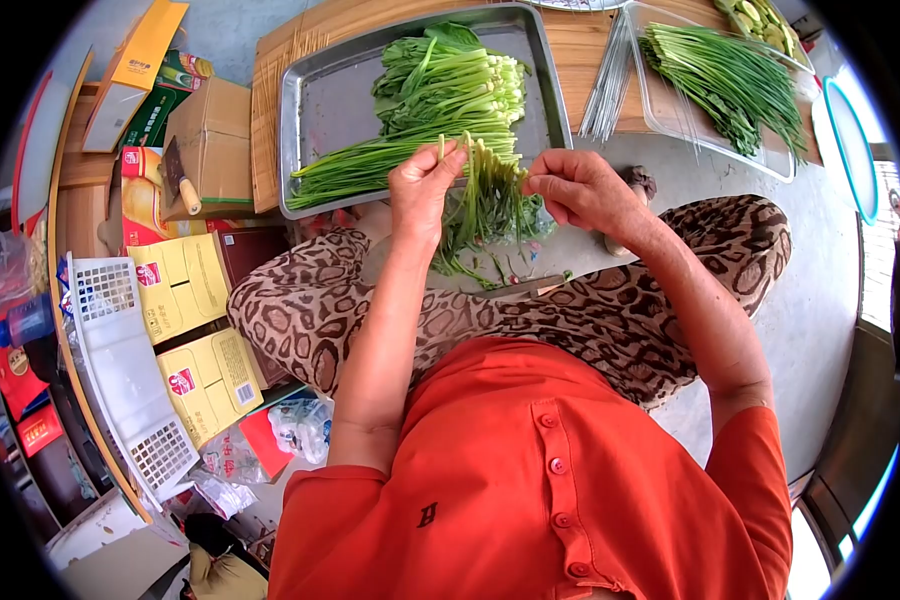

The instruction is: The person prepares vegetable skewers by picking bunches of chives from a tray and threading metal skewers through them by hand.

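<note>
Between my hands hangs a row of garlic chives (488,200), stalk ends up and green tips down over my lap. They hang side by side as if on a thin skewer, which itself is hard to make out. My left hand (425,190) is closed, thumb and finger pinching a pale chive end at the row's left. At the row's right end my right hand (582,192) is closed in a pinch. Just beyond, a metal tray (325,95) holds leafy greens (415,80) and loose chives (355,168); the hanging row overlaps its near edge.
The wooden table (590,30) also bears a bundle of metal skewers (610,80) and a clear plastic bin (660,110) with more chives (725,85). Cardboard boxes (215,135), yellow cartons (210,385) and a white plastic basket (130,350) crowd my left. Scraps lie below my hands.
</note>
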Demonstrator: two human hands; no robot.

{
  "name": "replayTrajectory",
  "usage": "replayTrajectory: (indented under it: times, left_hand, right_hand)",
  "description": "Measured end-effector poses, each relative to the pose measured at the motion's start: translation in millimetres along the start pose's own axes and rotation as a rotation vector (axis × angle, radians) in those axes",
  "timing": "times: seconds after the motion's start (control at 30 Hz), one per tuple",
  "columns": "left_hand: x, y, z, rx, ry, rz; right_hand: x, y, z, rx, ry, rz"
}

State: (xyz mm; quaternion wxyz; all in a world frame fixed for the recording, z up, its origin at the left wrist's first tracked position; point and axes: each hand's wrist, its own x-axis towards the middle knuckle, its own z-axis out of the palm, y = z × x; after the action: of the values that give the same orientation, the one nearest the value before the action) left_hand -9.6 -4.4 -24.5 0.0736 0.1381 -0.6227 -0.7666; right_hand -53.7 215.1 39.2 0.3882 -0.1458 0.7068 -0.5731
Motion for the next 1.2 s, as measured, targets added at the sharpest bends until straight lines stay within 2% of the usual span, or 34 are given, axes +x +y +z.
replayTrajectory:
  times: [0.13, 0.2, 0.43, 0.47, 0.5, 0.57, 0.67, 1.2]
  left_hand:
    - [3, 4, -5, 0.111, -0.059, 0.055]
    - [3, 9, -5, 0.160, -0.009, 0.160]
    - [6, 20, -18, 0.399, 0.020, 0.212]
    - [2, 23, -19, 0.329, -0.023, 0.051]
    - [0, 25, -19, 0.329, -0.021, 0.051]
    - [-1, 28, -18, 0.055, -0.092, -0.100]
    - [-3, 27, -15, -0.046, -0.122, -0.072]
    - [-1, 15, -7, -0.108, -0.101, -0.073]
  right_hand:
    - [0, -1, 0, 0.014, -0.004, -0.009]
    - [0, -1, 0, 0.017, -0.002, -0.009]
    - [0, -1, 0, 0.028, -0.005, -0.008]
    - [0, -1, 0, 0.026, -0.007, -0.008]
    - [0, 0, 0, 0.029, -0.008, -0.002]
    - [0, -1, 0, 0.030, -0.008, 0.004]
    - [0, -1, 0, 0.023, -0.003, -0.001]
    - [-1, 0, -1, 0.031, -0.006, 0.012]
